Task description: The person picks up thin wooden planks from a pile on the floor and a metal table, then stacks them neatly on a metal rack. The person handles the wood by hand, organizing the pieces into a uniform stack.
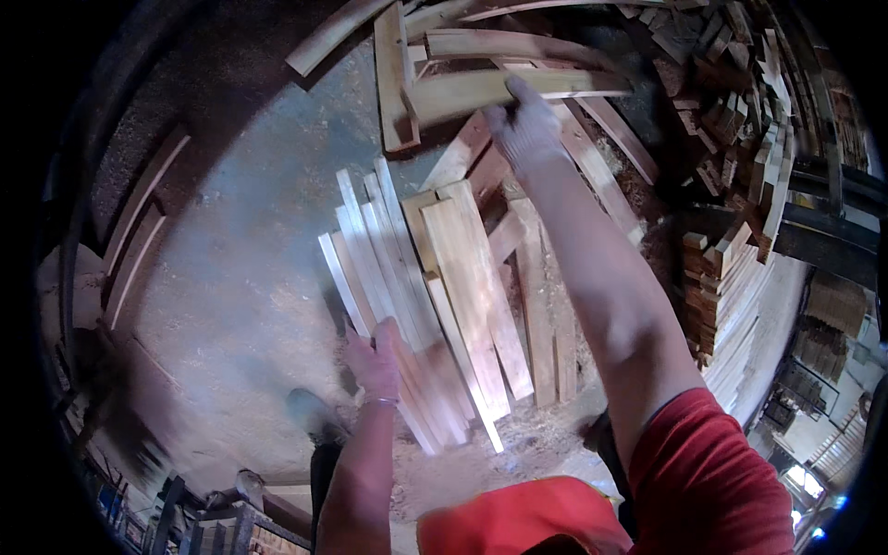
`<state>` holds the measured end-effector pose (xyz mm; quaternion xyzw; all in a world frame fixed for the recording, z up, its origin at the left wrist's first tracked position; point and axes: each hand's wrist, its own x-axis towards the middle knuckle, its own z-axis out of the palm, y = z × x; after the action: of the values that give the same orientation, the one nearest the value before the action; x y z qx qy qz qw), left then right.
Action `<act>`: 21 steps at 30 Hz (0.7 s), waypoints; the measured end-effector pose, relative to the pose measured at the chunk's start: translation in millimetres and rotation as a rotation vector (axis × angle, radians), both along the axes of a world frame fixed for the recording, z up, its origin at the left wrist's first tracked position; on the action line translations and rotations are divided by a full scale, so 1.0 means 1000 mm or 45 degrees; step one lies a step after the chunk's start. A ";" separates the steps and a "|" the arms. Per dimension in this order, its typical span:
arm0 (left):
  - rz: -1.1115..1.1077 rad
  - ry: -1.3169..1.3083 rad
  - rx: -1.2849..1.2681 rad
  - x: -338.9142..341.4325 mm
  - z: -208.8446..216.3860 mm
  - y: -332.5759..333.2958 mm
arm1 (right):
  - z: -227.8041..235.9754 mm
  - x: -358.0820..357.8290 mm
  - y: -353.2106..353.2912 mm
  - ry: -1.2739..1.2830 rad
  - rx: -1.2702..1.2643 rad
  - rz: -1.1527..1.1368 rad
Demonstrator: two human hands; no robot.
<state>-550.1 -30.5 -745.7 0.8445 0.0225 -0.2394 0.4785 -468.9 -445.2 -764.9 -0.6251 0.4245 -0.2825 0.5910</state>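
Left hand (373,363) is gripping the slats (407,287) at their left edge, on the floor (231,250); right hand (532,129) is touching a long board (462,95), grip unclear. Keeping slats bunched should aid control.

The person's left grip (374,361) lay against the left side of a bundle of narrow pale wooden slats (396,277), spread side by side. Wider planks (467,277) lay just to their right. The right grip (529,134) reached forward, fingertips at a long board (583,83) on a loose heap. Further right stood stacked timber (710,301); two curved-looking strips (134,264) lay on the floor (240,240) at left.
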 end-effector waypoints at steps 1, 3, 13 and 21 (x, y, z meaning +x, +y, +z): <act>0.005 0.045 0.033 -0.001 0.001 0.004 | 0.019 -0.029 0.012 -0.070 0.109 0.050; 0.127 0.097 -0.059 -0.006 -0.007 0.019 | 0.073 -0.094 0.076 -0.055 0.692 0.105; 0.005 0.055 0.087 -0.009 -0.032 0.034 | 0.065 -0.242 0.135 1.076 -0.381 1.647; -0.048 0.016 0.086 -0.011 -0.025 0.030 | 0.079 -0.125 -0.040 1.489 -0.595 0.718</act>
<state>-561.3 -0.8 -771.1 0.8590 0.0175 -0.2529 0.4449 -593.6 -485.0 -686.3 -0.8723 0.4227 0.1814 0.1656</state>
